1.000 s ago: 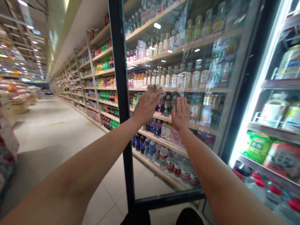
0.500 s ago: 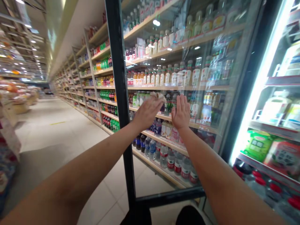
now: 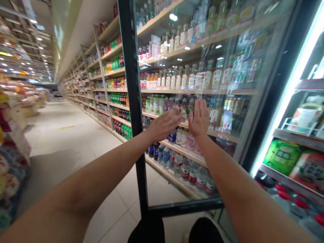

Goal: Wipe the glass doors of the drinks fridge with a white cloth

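A glass cooler door [image 3: 174,182] with a black frame stands swung out in front of me. My left hand [image 3: 165,125] presses a crumpled, light-coloured cloth [image 3: 179,112] against the glass near its middle; the palm side is hidden. Just right of it, my right hand [image 3: 199,118] lies flat on the same pane, fingers stretched upward and holding nothing. Through the glass, rows of drink bottles [image 3: 178,79] show on wooden shelves behind both hands.
The lit cooler on the right holds a green package [image 3: 282,155], a red package [image 3: 310,168] and red-capped bottles [image 3: 282,199]. Long drink shelves [image 3: 115,89] line the aisle floor [image 3: 58,135] at left, with goods displays [image 3: 12,145] opposite. My knees are close below the door.
My left hand and the cloth have moved slightly right and down over the glass, closer to my right hand. My right hand keeps its flat pose while the view shifts a little.
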Demonstrator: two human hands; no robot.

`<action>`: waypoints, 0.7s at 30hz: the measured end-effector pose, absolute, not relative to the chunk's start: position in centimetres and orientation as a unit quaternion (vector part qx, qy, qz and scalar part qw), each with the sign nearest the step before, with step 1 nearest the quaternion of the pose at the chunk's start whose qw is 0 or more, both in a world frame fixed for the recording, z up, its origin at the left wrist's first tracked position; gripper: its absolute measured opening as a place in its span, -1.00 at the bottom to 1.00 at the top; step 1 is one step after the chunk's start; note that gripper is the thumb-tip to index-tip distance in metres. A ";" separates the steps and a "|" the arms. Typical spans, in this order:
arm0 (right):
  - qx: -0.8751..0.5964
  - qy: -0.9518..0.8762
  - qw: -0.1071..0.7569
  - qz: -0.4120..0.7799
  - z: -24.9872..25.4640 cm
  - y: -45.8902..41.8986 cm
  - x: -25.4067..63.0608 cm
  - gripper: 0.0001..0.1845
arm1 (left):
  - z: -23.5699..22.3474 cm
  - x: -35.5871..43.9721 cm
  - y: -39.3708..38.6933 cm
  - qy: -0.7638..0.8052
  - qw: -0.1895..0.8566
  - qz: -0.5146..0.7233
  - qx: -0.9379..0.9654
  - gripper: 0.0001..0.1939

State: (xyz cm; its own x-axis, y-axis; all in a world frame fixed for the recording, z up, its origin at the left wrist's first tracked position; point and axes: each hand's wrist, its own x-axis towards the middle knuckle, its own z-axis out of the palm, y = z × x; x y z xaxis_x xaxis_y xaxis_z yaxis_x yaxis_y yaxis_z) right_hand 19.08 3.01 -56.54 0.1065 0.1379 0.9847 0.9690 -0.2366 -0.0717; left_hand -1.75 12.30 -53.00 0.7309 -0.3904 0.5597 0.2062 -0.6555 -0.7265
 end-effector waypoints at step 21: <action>-0.614 -0.445 0.418 -0.500 -56.5 3.1 19.1 -0.34 | -56.0 -2.5 11.8 -0.011 0.413 -0.389 -0.823 -0.43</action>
State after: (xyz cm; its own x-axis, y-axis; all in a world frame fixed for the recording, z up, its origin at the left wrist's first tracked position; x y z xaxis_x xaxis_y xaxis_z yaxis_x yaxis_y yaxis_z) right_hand 19.08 3.09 -56.50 0.1034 0.1287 0.9863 0.9650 -0.2533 -0.0681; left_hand -2.46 11.80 -56.04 0.6966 -0.3041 0.6498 0.3392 -0.6585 -0.6718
